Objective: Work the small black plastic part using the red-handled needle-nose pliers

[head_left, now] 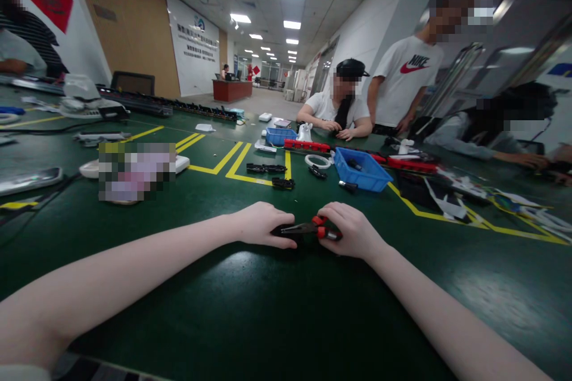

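My right hand [351, 229] is closed around the red and black handles of a pair of pliers [308, 228]. The jaws point left and reach into the gap between the thumb and fingers of my left hand [261, 225]. A small black part [277, 230] is pinched there, mostly hidden by the fingers, so its exact kind does not show. Both hands are low over the green table [250, 303]. Beyond them lie black connector-like pieces [266, 168], with another black piece [283, 183] closer to my hands.
Behind my right hand stands a blue bin [361, 169] with black pieces inside. A white ring [317, 161] lies beside it, and a smaller blue bin [280, 136] is farther back. To the left rests a phone [138, 172]. A person in a black cap [339, 110] sits opposite.
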Demonstrator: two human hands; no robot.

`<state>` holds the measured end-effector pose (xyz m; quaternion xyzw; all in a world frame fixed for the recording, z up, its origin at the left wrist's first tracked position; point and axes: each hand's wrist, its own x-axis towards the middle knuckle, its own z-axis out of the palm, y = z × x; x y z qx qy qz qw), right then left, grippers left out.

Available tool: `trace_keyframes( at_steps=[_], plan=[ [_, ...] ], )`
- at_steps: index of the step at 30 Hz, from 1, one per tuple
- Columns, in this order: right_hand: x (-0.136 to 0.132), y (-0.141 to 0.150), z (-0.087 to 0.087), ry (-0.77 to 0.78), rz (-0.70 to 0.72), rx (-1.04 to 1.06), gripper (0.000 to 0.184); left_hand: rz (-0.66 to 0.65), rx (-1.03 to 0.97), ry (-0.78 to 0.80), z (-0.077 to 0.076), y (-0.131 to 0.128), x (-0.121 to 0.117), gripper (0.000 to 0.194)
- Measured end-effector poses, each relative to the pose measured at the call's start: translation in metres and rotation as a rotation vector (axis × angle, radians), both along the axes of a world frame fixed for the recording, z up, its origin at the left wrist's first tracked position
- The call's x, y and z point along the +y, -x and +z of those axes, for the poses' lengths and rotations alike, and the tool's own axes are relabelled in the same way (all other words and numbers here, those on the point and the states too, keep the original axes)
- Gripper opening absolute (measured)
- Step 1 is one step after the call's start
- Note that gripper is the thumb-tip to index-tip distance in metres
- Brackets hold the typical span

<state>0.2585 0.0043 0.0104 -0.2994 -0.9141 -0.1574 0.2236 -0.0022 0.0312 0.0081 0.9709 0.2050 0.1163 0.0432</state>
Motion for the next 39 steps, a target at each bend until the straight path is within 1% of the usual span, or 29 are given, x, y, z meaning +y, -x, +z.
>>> trace_keyframes(
  at_steps=[7, 15, 24, 39],
  plan=[
    [-0.0047, 0.0025, -0.0003, 0.005, -0.016, 0.013, 0.029, 0.008, 0.000, 0.004, -0.0001, 0.0012, 0.0000, 0.038],
    [-0.0018, 0.0025, 0.0000, 0.004, -0.032, 0.012, 0.028, 0.020, -0.002, 0.009, -0.0001, 0.0007, -0.0001, 0.038],
    [0.0024, -0.0019, 0.0014, 0.019, -0.022, -0.004, 0.029, 0.006, 0.010, 0.000, -0.0007, 0.0001, 0.0014, 0.039],
    [-0.0035, 0.0022, 0.0032, 0.002, -0.035, -0.002, 0.028, -0.010, -0.010, -0.005, -0.0039, -0.0010, 0.0040, 0.042]
  ],
)
